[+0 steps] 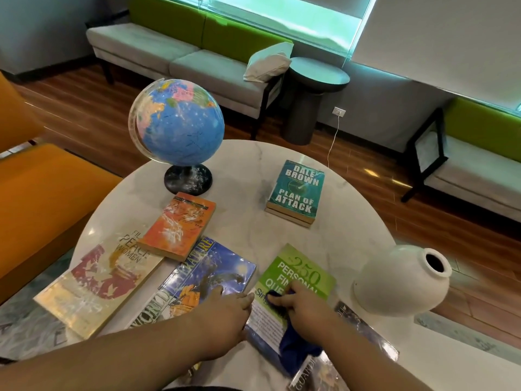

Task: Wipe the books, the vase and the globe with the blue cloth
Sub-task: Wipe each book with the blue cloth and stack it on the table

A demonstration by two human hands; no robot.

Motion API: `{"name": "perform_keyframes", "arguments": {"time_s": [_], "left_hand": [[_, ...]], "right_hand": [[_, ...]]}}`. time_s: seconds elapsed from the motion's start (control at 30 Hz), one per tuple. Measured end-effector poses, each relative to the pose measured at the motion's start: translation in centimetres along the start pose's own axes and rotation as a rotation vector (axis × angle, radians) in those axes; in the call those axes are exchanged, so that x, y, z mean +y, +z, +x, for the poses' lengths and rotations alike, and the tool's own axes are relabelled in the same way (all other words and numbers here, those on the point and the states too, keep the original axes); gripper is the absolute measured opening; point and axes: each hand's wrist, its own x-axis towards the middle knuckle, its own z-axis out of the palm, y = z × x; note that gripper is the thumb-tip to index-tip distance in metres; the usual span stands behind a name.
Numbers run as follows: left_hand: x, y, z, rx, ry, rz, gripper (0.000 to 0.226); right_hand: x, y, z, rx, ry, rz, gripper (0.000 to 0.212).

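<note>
Head view: wiping the green book (pixel 303 273) on the tabletop (pixel 248 170).
My right hand (pixel 300 304) clamps the blue cloth (pixel 296 347) against its cover; my left hand (pixel 225 314) rests at its edge, grip unclear. Next I'd sweep the whole cover.

Lounge or waiting area: grey-and-green bench sofas (pixel 158 49), dark round side table (pixel 318 76), wood floor (pixel 84 108).
</note>
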Motion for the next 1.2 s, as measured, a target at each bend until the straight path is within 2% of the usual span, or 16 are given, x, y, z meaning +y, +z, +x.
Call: {"name": "perform_keyframes", "arguments": {"time_s": [0.07, 0.17, 0.27, 0.43, 0.47, 0.53, 0.6, 0.67, 0.77, 0.8, 0.87, 0.93, 1.03, 1.13, 1.17, 1.2], "left_hand": [[0.0, 0.0, -0.1, 0.003, 0.002, -0.009, 0.056], [0.1, -0.2, -0.2, -0.013, 0.003, -0.004, 0.056], [0.2, -0.4, -0.3, -0.03, -0.002, 0.004, 0.057], [0.2, -0.4, -0.4, -0.017, 0.004, 0.015, 0.057], [0.2, -0.2, -0.3, -0.016, 0.003, 0.018, 0.057], [0.1, 0.2, -0.1, -0.015, -0.002, 0.02, 0.057], [0.1, 0.4, 0.0, -0.005, 0.006, 0.024, 0.057], [0.0, 0.4, -0.3, 0.004, 0.008, 0.007, 0.056], [-0.9, 1.1, -1.2, 0.098, 0.034, -0.037, 0.056], [-1.3, 1.6, -1.7, 0.154, 0.058, -0.019, 0.053], [-2.4, 3.1, -2.5, 0.235, 0.08, 0.007, 0.049], [-3.0, 4.7, -2.9, 0.301, 0.075, 0.012, 0.049], [-3.2, 5.4, -2.9, 0.405, 0.087, 0.008, 0.047], [-3.0, 5.2, -2.9, 0.416, 0.069, -0.013, 0.046], [-3.0, 5.2, -2.8, 0.424, 0.075, -0.031, 0.044], [-2.9, 5.3, -2.7, 0.435, 0.086, -0.053, 0.042]], "right_hand": [[0.3, -0.5, 0.4, 0.077, 0.037, -0.017, 0.024], [-0.3, 0.0, 0.5, 0.047, 0.018, -0.181, 0.02], [-0.3, 1.4, -0.5, -0.02, -0.114, -0.358, 0.039], [0.1, 0.5, -0.3, 0.131, -0.036, -0.226, 0.027], [-0.2, 0.7, -0.1, 0.162, -0.025, -0.199, 0.032], [-1.0, 1.4, -0.6, 0.126, -0.114, -0.218, 0.041], [-1.1, 2.2, -1.7, 0.05, -0.148, -0.183, 0.03], [-0.3, 1.5, -1.8, 0.064, -0.099, -0.165, 0.026], [-0.4, 0.0, -1.1, 0.132, 0.033, -0.101, 0.017], [-0.8, 0.0, -0.9, 0.121, 0.022, -0.113, 0.013], [-1.8, 0.6, -1.4, 0.04, -0.013, -0.192, 0.023], [-1.7, 1.7, -2.3, -0.026, -0.081, -0.196, 0.012], [-0.1, 1.6, -2.7, -0.003, -0.12, -0.261, 0.023], [0.6, 1.0, -2.2, 0.198, -0.031, -0.275, 0.019], [-0.1, 1.2, -2.2, 0.181, -0.017, -0.286, 0.017], [-1.0, 2.0, -2.5, 0.118, -0.051, -0.337, 0.032]]}}
